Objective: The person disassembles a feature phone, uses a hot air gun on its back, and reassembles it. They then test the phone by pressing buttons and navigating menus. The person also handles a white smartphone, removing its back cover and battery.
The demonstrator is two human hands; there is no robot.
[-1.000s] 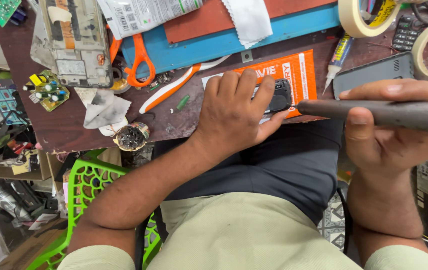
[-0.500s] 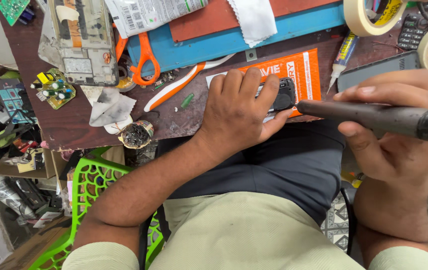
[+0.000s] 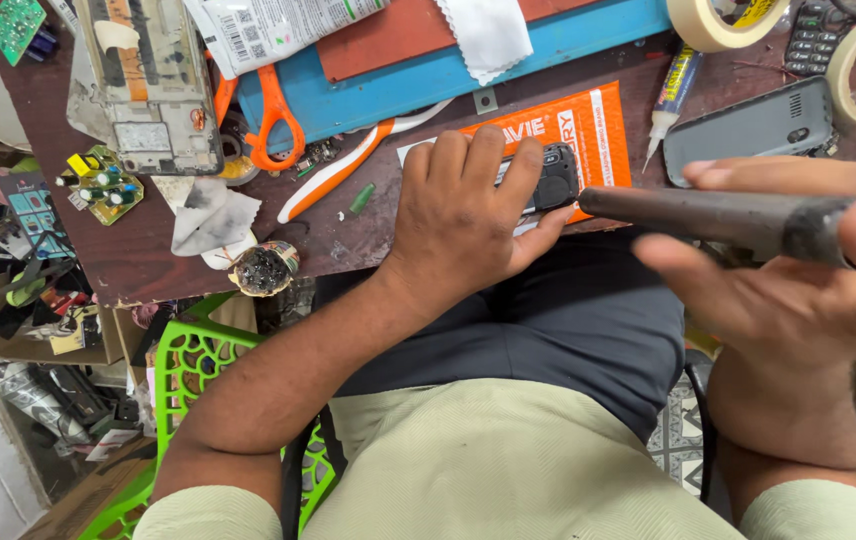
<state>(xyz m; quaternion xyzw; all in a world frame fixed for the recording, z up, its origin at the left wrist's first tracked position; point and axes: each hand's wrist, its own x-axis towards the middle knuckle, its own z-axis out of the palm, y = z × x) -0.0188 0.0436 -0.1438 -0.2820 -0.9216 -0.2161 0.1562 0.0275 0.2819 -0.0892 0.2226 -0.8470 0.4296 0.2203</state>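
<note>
- Dark metal and plastic make up the small black phone part (image 3: 556, 178) pinned flat under the left hand (image 3: 468, 215), which lies palm down, fingers (image 3: 523, 170) spread over it and the orange packet (image 3: 588, 125) beneath.
- Right hand (image 3: 808, 290) has its fingers wrapped around a dark rod-shaped tool (image 3: 718, 218), tip pointing at the black part and hanging just beside the left thumb.
- Risk, as I judge it: the tip sits so near the thumb that a small slip could catch skin rather than the part; the glossy packet could also slide under pressure and shift the piece.
- Brown wooden desk (image 3: 148, 260), scuffed and crowded: orange scissors (image 3: 268, 110), a green circuit board (image 3: 103, 185), a glue tube (image 3: 673, 90), a grey phone back (image 3: 748, 125), rolls of masking tape (image 3: 713, 25), a white cloth (image 3: 488, 30) on a blue tray (image 3: 428, 80).
- Green plastic chair (image 3: 188, 370) stands below the desk edge, with boxes of loose scrap by the floor.
</note>
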